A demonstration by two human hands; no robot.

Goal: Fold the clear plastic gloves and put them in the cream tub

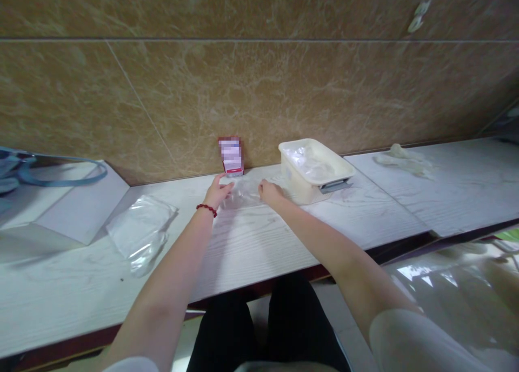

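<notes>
A clear plastic bag (245, 194) lies flat on the white wood-grain table between my hands. My right hand (271, 192) is closed, its fingers pinching the right end of the bag. At the bag's left end rests my left hand (219, 191), thumb and fingers apart, with a red bead bracelet at the wrist. Just beyond its fingertips a small red and white box (231, 157) leans upright against the wall; its print is blurred. To the right of my right hand stands a cream plastic bin (302, 180) holding clear plastic bags (311, 166).
A stack of clear plastic bags (141, 226) lies left of my left arm. Farther left is an open white carton (77, 210) with a blue strap (65, 181) over it. A crumpled pale glove-like item (405, 158) lies at right. The brown tiled wall (194, 96) borders the table.
</notes>
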